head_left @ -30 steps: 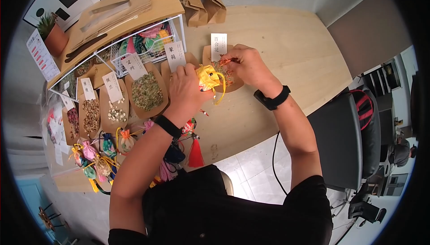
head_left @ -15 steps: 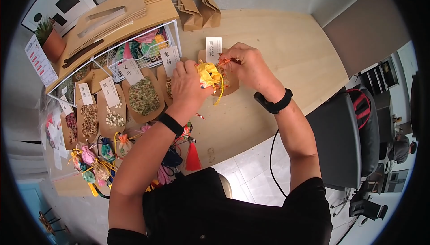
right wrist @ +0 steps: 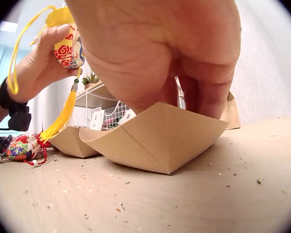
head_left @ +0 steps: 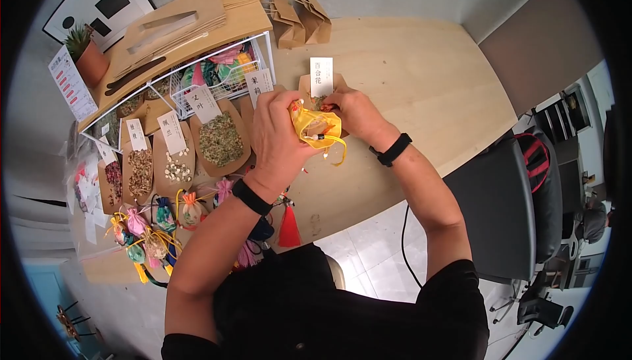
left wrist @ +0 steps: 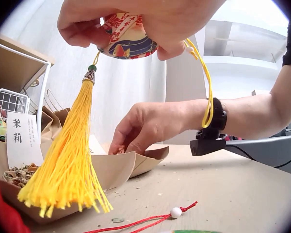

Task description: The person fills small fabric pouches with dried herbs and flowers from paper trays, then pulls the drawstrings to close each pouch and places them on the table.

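Note:
My left hand (head_left: 271,129) holds up a yellow drawstring pouch (head_left: 317,121) by its sides, its mouth gaping toward the head camera. Below the pouch, in the left wrist view, hangs a yellow tassel (left wrist: 70,160); its patterned body shows a fish and waves. My right hand (head_left: 361,117) reaches down into a kraft paper tray (right wrist: 167,138) with fingers curled, and the tray wall hides the fingertips in the right wrist view. Orange-red dried petals (left wrist: 120,150) show at those fingers. A white label card (head_left: 321,75) stands at the tray's back.
Left of the hands runs a row of kraft trays, including one of green dried herbs (head_left: 221,140). Finished-looking pouches (head_left: 155,238) lie at the near left. Behind stand a wooden shelf (head_left: 148,40), a wire basket (head_left: 220,82) and paper bags (head_left: 309,23).
My left hand has tipped the pouch so its mouth shows. My right hand, earlier pinching orange-red petals above the tray, has gone lower into it.

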`<state>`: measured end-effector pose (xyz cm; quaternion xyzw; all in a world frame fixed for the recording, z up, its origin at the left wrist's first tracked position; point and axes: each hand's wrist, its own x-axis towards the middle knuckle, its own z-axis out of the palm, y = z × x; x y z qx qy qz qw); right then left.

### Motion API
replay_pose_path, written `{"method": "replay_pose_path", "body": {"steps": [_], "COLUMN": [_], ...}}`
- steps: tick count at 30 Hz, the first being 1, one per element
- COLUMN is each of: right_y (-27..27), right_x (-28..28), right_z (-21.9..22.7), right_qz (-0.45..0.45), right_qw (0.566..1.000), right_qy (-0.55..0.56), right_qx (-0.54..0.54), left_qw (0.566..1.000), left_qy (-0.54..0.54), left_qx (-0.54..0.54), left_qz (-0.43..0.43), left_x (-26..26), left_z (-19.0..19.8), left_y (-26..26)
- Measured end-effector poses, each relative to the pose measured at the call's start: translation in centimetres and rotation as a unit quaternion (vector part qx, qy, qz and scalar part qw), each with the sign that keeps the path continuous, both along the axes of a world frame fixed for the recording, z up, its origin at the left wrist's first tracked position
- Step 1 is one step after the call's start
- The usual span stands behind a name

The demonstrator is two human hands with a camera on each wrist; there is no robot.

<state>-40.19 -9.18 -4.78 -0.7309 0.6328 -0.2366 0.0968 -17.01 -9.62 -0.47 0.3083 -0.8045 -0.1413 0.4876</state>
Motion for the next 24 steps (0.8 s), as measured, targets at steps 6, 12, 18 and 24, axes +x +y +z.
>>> {"method": "replay_pose_path", "body": {"steps": [6, 12, 18, 24], "right_y": [2.2, 5.4, 8.1, 9.1], "right_x": [0.9, 2.5, 4.5, 5.6], "right_z": [2.2, 7.1, 9.7, 9.4], "right_qz": [0.001, -0.066, -0.012, -0.024], "right_qw": [0.996, 0.968, 0.898, 0.941], "right_qy": [-0.053, -0.239, -0.431, -0.323], "right_qx": [-0.074, -0.035, 0.091, 0.1], "left_qw": [0.999, 0.998, 0.994, 0.987], "left_qy": [0.018, 0.005, -0.018, -0.107], "left_qx": [0.042, 0.041, 0.058, 0.064], "left_qz": [0.001, 0.046, 0.092, 0.103], "left_x": [0.7, 0.8, 1.2, 1.6], "left_z": [-0.3, -0.8, -0.9, -0.9], "left_y": [0.2, 0.2, 0.3, 0.8]}}
